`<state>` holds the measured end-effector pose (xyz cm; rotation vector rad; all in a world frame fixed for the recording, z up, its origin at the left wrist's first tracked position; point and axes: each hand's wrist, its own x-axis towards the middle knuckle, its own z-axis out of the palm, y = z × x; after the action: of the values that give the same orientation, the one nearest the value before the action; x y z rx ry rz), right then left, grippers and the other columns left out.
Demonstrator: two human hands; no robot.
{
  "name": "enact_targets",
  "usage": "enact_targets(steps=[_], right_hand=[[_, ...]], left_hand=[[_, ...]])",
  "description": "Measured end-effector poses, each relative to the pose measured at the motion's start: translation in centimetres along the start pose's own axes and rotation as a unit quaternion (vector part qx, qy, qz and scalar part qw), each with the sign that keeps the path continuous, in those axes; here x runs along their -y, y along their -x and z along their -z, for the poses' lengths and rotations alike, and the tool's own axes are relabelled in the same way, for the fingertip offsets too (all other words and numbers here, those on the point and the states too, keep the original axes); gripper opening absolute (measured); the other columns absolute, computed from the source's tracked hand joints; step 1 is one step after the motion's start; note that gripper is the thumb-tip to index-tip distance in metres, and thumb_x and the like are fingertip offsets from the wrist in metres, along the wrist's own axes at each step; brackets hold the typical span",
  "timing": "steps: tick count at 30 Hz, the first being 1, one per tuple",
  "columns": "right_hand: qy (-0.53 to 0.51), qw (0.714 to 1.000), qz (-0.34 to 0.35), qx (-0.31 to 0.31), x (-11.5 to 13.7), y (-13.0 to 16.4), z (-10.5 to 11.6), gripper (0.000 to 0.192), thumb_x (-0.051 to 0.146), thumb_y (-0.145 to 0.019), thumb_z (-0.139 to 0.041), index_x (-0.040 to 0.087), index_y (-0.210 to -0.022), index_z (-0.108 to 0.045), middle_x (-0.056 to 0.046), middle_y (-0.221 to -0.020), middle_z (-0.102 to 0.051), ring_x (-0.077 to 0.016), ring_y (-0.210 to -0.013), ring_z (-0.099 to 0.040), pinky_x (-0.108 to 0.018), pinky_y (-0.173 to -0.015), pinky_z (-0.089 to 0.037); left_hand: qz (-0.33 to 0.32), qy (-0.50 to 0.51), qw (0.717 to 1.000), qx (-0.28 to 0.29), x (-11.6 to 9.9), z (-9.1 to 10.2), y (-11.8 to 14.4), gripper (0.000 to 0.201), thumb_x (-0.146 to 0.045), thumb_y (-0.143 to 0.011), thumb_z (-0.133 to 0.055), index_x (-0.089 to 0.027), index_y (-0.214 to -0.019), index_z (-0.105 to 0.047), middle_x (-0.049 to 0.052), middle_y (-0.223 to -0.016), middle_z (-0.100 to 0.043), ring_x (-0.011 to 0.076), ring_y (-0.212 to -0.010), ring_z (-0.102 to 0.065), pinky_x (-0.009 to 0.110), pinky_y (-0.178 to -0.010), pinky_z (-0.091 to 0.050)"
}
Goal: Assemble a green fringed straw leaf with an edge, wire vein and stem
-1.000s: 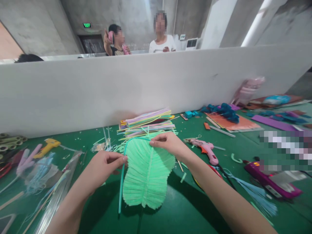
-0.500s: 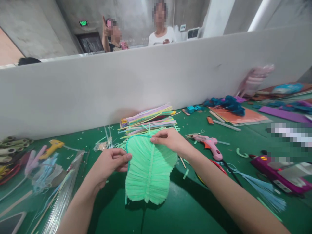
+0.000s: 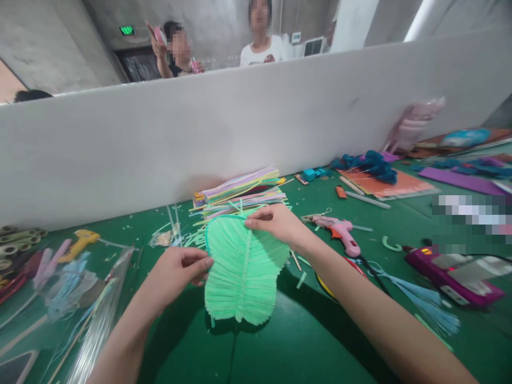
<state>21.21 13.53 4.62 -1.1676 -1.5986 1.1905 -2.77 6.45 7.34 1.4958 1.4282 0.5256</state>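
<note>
Head view: left hand [image 3: 176, 273] pinches the left edge of the green fringed paper leaf [image 3: 243, 274] between thumb and fingertips, and right hand [image 3: 276, 223] pinches its top by the midrib, holding it just above the green table [image 3: 304, 341]. Keeping both pinches light and the edge taut seems best, so the fringe stays uncrushed. Its stem underneath is barely discernible; the strip stack [image 3: 240, 193] behind is partly covered.
</note>
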Motion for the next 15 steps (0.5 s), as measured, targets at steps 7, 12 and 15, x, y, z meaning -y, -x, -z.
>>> enact_targets(steps=[7,12,15], right_hand=[[0.019,1.0,-0.004,-0.011,-0.06,-0.03,-0.21,0.016,0.031,-0.071,-0.073,0.016,-0.076,-0.074,-0.005,-0.076,-0.073,-0.0187,-0.074,-0.065,-0.031,-0.07,-0.048],[0.016,1.0,-0.007,-0.004,-0.13,-0.07,-0.21,0.015,0.031,-0.07,-0.074,0.017,-0.075,-0.074,-0.005,-0.076,-0.073,-0.0189,-0.074,-0.065,-0.031,-0.07,-0.048],[0.01,1.0,-0.004,-0.002,-0.18,-0.12,-0.24,0.013,0.03,-0.07,-0.073,0.017,-0.075,-0.074,-0.005,-0.076,-0.073,-0.0183,-0.073,-0.065,-0.031,-0.07,-0.048]], left_hand=[[-0.074,-0.188,0.979,-0.026,0.12,-0.78,-0.18,0.035,-0.043,-0.089,-0.04,-0.02,-0.068,-0.056,-0.001,-0.064,-0.059,0.0175,-0.066,-0.058,0.028,-0.065,-0.043],[-0.079,-0.235,0.969,-0.005,0.28,-0.76,0.13,0.036,-0.042,-0.093,-0.033,-0.021,-0.071,-0.053,-0.001,-0.068,-0.058,0.018,-0.068,-0.055,0.028,-0.064,-0.039],[-0.088,-0.25,0.964,-0.011,0.16,-0.54,0.37,0.033,-0.042,-0.092,-0.035,-0.022,-0.075,-0.055,-0.001,-0.073,-0.059,0.0178,-0.07,-0.054,0.027,-0.065,-0.038]])
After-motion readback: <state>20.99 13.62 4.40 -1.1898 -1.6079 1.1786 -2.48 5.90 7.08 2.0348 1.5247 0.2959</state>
